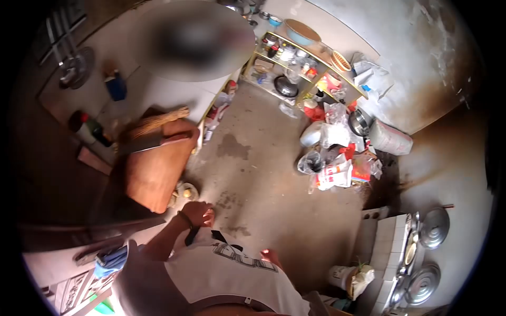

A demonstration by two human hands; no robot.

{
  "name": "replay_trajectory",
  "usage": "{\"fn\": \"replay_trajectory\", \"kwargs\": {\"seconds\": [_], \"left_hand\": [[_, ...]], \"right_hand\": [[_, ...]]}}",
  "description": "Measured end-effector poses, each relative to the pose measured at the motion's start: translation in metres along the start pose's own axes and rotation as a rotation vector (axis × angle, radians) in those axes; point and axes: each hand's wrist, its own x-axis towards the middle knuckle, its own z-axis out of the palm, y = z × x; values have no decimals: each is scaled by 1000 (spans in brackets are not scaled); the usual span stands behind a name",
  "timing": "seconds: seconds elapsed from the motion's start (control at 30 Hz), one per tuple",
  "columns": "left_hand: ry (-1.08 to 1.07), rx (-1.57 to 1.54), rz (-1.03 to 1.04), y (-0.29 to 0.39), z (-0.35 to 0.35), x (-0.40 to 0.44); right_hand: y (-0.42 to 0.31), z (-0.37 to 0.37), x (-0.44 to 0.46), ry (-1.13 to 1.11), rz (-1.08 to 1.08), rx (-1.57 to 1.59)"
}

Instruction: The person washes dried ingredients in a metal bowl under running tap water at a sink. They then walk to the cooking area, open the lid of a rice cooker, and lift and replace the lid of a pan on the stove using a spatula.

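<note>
My left hand (197, 214), with a dark band at its wrist, is held in front of my body near a black strap. Its fingers look curled, but what lies in them, if anything, is hidden. Part of my right hand (270, 256) shows beyond the front of my white printed top (232, 274); its fingers are too small and covered to read. Just past my left hand is a wooden chopping board (153, 176). A cleaver (145, 146) lies along the board's far side, beside a straw brush (163, 120). Neither hand touches them.
Low shelves (316, 71) with jars stand at the far wall. Bags (334, 174) and a pan (359, 123) are heaped on the floor (253, 158) at right. A tiled stove (387, 242), pot lids (423, 284) and a bucket (341, 276) are at lower right.
</note>
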Motion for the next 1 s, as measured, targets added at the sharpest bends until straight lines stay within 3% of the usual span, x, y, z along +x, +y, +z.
{"fn": "replay_trajectory", "kwargs": {"seconds": [0.07,0.13,0.27,0.4,0.53,0.6,0.7,0.77,0.87,1.0], "left_hand": [[240,-59,302,14,-40,114],[66,39,312,38,-96,186],[162,-24,404,49,-139,311],[421,-189,399,29,-166,409],[350,-116,170,-5,-208,477],[410,-209,128,-13,-231,499],[532,-259,11,-29,-259,538],[573,-271,-50,-46,-275,566],[634,-314,-86,-75,-294,609],[740,-357,-102,-112,-345,674]], "right_hand": [[13,-33,15,-71,157,48],[12,-71,31,4,236,144],[-11,-136,90,119,269,237],[-29,-228,178,201,177,123],[-64,-379,286,450,-118,-180],[-129,-487,347,566,-208,-144],[-277,-634,393,823,-541,-68],[-391,-711,379,783,-754,64],[-516,-774,394,767,-1024,120],[-612,-810,424,602,-1118,138]]}}
